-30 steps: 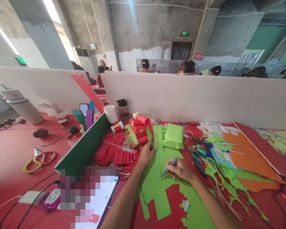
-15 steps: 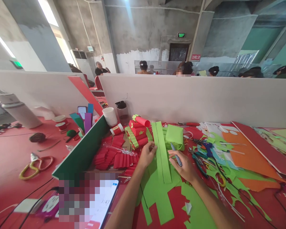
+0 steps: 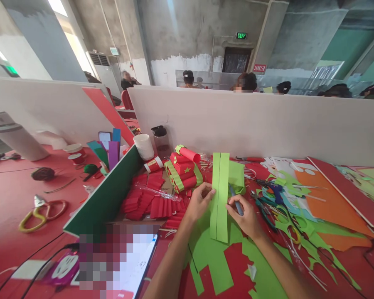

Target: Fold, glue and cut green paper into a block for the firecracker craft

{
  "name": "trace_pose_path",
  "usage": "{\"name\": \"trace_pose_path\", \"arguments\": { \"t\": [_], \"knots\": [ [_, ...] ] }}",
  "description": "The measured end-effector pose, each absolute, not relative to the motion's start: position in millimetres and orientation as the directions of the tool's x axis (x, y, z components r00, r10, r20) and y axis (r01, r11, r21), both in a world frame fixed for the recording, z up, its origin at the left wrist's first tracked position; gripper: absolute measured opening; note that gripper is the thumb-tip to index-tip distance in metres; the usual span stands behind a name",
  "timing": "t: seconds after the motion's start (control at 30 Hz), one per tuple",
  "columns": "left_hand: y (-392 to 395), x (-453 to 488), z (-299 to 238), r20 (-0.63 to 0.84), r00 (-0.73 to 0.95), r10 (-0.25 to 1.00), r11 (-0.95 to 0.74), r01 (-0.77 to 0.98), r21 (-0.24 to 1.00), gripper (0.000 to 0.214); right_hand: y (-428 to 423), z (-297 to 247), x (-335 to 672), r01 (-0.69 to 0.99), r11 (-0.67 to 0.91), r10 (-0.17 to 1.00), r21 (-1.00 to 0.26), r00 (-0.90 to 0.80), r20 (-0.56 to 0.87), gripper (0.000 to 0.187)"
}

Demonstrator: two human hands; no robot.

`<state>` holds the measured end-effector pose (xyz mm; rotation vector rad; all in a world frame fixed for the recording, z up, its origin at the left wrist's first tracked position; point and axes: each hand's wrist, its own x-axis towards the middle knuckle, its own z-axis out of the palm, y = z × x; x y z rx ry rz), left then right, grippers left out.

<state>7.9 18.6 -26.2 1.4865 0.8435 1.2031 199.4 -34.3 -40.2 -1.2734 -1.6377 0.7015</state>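
Note:
Both my hands hold up a long green paper strip (image 3: 220, 195) with a dark line drawn down its middle. My left hand (image 3: 200, 202) pinches its left edge. My right hand (image 3: 244, 216) grips its right edge and also keeps a blue pen (image 3: 236, 203) between the fingers. Under the strip lies a larger sheet of cut green paper (image 3: 212, 257) on the red table. Just behind the strip sits a folded green paper block (image 3: 237, 176).
Red paper rolls with green bands (image 3: 183, 170) and pleated red paper (image 3: 152, 203) lie to the left. A white cup (image 3: 144, 146), a dark jar (image 3: 161, 140) and a green divider board (image 3: 106, 195) stand nearby. Scissors and paper scraps (image 3: 283, 207) litter the right. A phone (image 3: 124, 265) lies in front.
The right hand stopped drawing on the flat paper. Both hands lifted the green strip off the sheet and raised it upright, the pen still in the right hand.

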Motion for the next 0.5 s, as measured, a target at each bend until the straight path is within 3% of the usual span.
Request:
{"name": "trace_pose_path", "arguments": {
  "t": [0.3, 0.4, 0.5],
  "knots": [
    [4, 9, -13, 0.124, 0.707, 0.696, -0.136, -0.040, 0.990, 0.031, -30, -31, 211, 0.506, 0.390, 0.868, -0.769, 0.077, 0.490, 0.015],
    [5, 9, -16, 0.092, 0.751, 0.654, -0.125, -0.012, 0.992, 0.029, -30, -26, 215, 0.486, 0.451, 0.839, -0.749, 0.055, 0.541, 0.013],
    [7, 8, -18, 0.139, 0.692, 0.708, -0.151, -0.045, 0.988, 0.033, -32, -20, 219, 0.426, 0.534, 0.807, -0.730, 0.000, 0.590, 0.011]
  ]
}}
